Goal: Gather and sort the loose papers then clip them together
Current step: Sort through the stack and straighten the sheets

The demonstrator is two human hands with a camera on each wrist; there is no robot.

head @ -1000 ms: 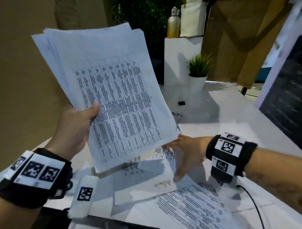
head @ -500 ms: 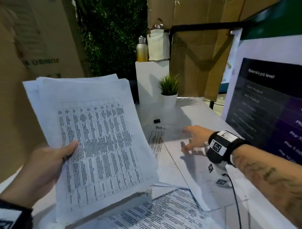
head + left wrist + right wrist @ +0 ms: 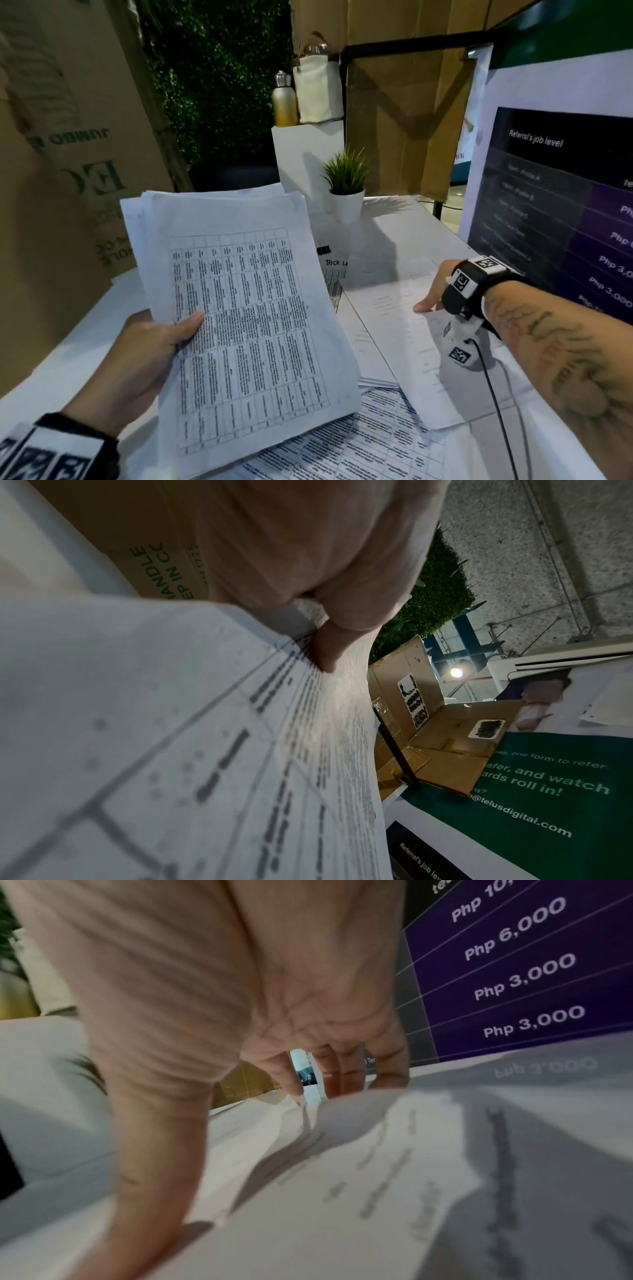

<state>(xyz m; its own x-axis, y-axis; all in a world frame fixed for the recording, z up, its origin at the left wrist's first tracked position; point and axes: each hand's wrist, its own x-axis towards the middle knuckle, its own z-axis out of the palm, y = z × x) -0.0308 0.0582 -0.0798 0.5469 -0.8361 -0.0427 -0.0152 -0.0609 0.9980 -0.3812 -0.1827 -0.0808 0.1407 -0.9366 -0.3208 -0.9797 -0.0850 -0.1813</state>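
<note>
My left hand [image 3: 150, 349] grips a thick stack of printed table sheets [image 3: 239, 308], tilted up above the white table [image 3: 404, 233]; the thumb [image 3: 325, 647] presses on the top page [image 3: 205, 750]. My right hand [image 3: 433, 291] rests on a loose sheet [image 3: 404, 349] lying on the table to the right. There the thumb [image 3: 154, 1191] lies flat on the sheet [image 3: 342, 1218], and the straight fingers [image 3: 342, 1072] stand at its far edge, which buckles upward. More printed sheets [image 3: 370, 445] lie under the stack. A black binder clip [image 3: 323, 250] sits on the table beyond the stack.
A potted plant [image 3: 346, 192] stands at the table's far side before a white pedestal [image 3: 308, 154] bearing a bottle [image 3: 284, 99]. A tall poster board [image 3: 555, 212] lines the right edge and cardboard boxes [image 3: 68, 154] the left. A black cable [image 3: 496, 394] trails from my right wrist.
My right hand left the papers near me and reached out to the loose sheet on the right, whose far edge now lifts. The view rose; the left hand keeps hold of the stack.
</note>
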